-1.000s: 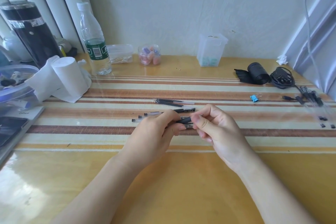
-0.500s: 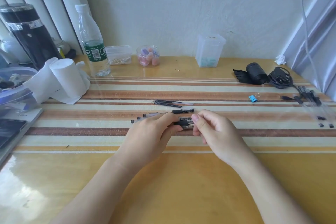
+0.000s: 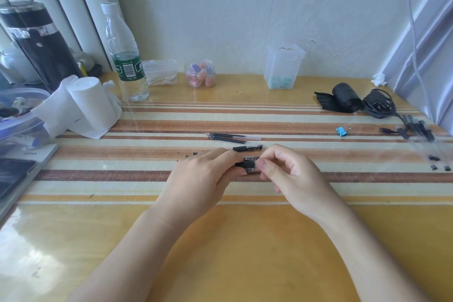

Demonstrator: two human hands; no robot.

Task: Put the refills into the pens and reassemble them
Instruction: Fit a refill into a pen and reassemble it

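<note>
Desk [image 3: 232,252] yellow, glossy; striped mat [image 3: 147,175] across middle; pale wall [image 3: 245,7] behind. Left hand [image 3: 203,179], right hand [image 3: 291,176]: fingers [image 3: 266,167] pinching pen [image 3: 247,164].

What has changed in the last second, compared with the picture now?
Almost nothing. The left hand and right hand still pinch the same pen between them, with no clear shift. The spare refills and the capped pen have not moved.

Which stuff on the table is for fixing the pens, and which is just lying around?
For the pens: held pen, in left hand and right hand; loose refills; capped pen.
Just lying around: water bottle, tissue roll, blue clip, plastic jar, black cable.
</note>
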